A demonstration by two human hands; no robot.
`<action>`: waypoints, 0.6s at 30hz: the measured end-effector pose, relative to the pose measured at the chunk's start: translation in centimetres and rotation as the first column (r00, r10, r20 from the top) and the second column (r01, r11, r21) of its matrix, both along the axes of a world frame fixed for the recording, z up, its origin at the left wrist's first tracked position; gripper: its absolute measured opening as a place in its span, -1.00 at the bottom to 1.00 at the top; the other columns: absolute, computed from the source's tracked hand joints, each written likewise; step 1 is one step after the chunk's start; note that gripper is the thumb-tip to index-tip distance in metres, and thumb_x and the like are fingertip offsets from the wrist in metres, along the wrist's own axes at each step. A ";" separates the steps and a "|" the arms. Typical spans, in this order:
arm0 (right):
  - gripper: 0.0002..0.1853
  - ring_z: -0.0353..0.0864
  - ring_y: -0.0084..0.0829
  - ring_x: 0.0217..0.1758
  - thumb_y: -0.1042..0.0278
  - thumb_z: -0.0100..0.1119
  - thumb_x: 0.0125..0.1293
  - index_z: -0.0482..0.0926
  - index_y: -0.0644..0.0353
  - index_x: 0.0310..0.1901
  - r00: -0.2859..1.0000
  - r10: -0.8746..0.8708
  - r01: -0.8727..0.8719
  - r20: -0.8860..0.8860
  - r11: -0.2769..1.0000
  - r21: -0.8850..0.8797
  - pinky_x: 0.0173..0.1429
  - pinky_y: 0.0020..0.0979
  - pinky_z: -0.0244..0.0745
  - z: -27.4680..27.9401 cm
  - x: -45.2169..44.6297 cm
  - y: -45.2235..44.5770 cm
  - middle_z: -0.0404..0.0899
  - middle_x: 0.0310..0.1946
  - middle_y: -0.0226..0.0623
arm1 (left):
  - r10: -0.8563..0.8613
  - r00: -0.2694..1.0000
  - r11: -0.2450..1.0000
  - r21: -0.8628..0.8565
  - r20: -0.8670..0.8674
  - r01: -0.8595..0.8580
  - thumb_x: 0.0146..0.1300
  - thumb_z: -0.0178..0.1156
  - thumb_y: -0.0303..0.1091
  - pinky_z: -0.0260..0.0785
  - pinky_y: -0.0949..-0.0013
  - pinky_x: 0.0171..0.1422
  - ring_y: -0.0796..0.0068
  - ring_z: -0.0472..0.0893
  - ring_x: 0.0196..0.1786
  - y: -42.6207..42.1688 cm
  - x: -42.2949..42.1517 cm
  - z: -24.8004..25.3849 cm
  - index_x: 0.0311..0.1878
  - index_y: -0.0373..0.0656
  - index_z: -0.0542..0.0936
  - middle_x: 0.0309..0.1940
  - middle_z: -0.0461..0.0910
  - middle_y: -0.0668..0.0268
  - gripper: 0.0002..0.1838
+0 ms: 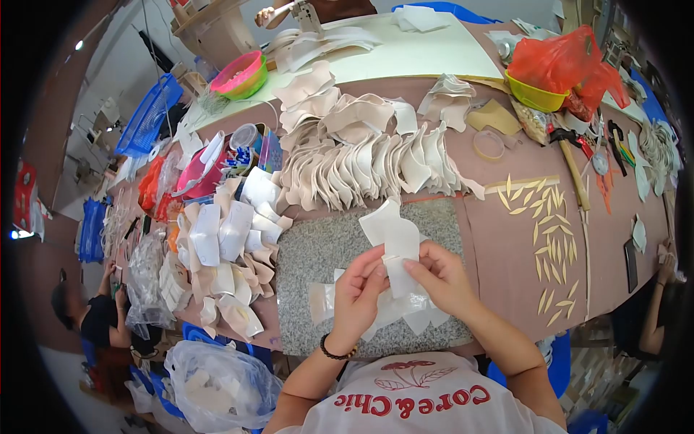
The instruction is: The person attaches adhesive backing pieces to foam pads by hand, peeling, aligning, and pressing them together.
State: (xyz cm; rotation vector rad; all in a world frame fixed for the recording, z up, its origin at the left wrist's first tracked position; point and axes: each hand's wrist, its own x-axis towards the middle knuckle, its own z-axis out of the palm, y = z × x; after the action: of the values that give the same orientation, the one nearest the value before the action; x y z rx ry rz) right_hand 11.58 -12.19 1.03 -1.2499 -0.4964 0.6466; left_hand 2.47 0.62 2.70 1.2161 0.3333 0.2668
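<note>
A curved white piece is held up over a speckled grey slab. My left hand pinches its left edge, with a dark beaded bracelet on that wrist. On the other side my right hand grips the same piece between thumb and fingers. Below the hands, whitish and shiny translucent pieces lie on the slab. Behind it stands a long row of stacked cream pieces. More white and cream pieces are heaped to the left of the slab.
Small pale leaf-shaped pieces lie at right, beside a hammer and a dark phone. A yellow bowl holds red bags. A plastic bag hangs at the near left. Other people work at the far side, left and right.
</note>
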 end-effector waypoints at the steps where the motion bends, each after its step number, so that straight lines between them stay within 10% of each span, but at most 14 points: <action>1: -0.94 0.49 -0.75 -0.42 0.50 0.05 0.30 0.45 0.29 -0.24 1.000 -0.002 0.003 -0.012 1.000 0.015 -0.41 -0.65 0.33 0.1 -0.1 0.1 0.53 -0.44 -0.43 | 0.006 1.000 1.000 -0.007 0.001 -0.006 0.35 -0.06 -0.50 0.45 0.41 0.07 0.49 0.54 0.02 0.0 0.0 0.0 0.15 -0.30 0.36 0.01 0.52 0.19 -0.68; 18: -0.89 0.48 -0.73 -0.47 0.47 0.22 0.19 0.50 0.31 -0.33 0.972 -0.228 0.228 0.049 0.974 -0.002 -0.41 -0.64 0.37 0.3 -1.6 1.3 0.57 -0.51 -0.42 | 0.173 0.983 0.976 -0.142 0.065 -0.162 0.27 0.08 -0.52 0.44 0.56 -0.15 0.62 0.58 -0.20 0.3 -0.1 -0.5 0.07 -0.31 0.42 -0.16 0.61 0.20 -0.70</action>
State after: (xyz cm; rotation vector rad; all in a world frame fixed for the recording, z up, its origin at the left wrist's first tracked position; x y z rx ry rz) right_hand 9.99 -10.84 1.36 -1.3095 -0.3828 0.4251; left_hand 2.39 0.94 2.16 1.0419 0.3820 0.4292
